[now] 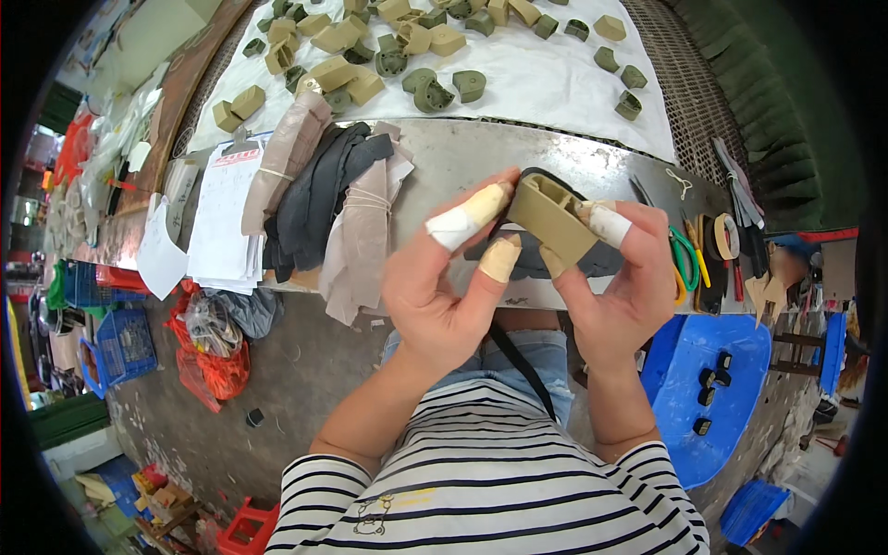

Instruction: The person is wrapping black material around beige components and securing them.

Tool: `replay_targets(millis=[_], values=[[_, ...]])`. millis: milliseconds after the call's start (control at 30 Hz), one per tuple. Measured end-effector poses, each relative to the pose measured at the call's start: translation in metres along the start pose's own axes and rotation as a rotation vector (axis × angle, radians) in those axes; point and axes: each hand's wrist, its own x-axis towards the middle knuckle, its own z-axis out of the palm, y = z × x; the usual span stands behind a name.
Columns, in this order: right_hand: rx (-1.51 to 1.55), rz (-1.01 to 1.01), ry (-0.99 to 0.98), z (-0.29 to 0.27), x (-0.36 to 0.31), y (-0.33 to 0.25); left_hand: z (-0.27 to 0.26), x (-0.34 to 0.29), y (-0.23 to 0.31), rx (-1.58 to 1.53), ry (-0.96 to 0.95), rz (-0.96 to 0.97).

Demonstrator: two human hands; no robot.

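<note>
1. The part is held above the bench, pinched in the right hand, apparently to keep it steady.
2. Its black strip is met by the left hand, perhaps for control; whether it is gripped cannot be told.

Papers left of held block

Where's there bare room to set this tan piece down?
Bare bench shows between the strip bundles, the white cloth and the left hand. The cloth's near part is bare between its middle green pieces and right-edge pieces. Crowded: the cloth's far left, the bench's left under papers, its right around the green-handled tool.
</note>
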Motion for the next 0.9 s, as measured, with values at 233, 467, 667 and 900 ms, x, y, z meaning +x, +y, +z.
replay_targets(millis=[233, 467, 667, 900], values=[[0.055, 0.065, 0.029, 0.006, 0.003, 0.002, -0.006, 0.016, 0.006, 0.531, -0.232, 0.482], [0.036, -0.068, -0.053, -0.002, 0.0, 0.014, -0.014, 0.011, 0.003, -0.446, -0.191, -0.639], [0.633, 0.496, -0.14, -0.001, -0.009, 0.031, -0.028, 0.019, 0.01, -0.68, -0.332, -0.751], [1.734, 1.154, -0.269, 0.006, -0.033, 0.047, -0.029, 0.026, 0.014, -0.575, -0.304, -0.651]])
